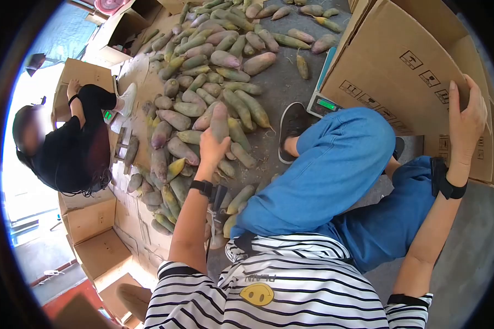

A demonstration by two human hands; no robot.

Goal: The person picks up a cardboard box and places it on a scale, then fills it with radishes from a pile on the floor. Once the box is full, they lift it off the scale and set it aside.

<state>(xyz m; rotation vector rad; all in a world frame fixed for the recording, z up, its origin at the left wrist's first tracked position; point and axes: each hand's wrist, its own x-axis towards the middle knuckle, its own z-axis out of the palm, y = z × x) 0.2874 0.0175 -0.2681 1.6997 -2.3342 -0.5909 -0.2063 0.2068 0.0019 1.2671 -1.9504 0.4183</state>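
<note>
My left hand (213,147) is closed round a thick pinkish-green radish (219,119), held upright above the pile of radishes (195,66) on the floor. On the right, my right hand (469,112) has its fingers over the top edge of a tall cardboard box (392,60), thumb on one side of the flap. The box rests on a scale (324,103) with a green lit display. What is inside the box is hidden from view.
A person in black (79,137) sits at the left beside another cardboard box (85,74). Open empty-looking boxes (101,252) stand at the lower left. My bent knee and shoe (292,129) lie between the pile and the box.
</note>
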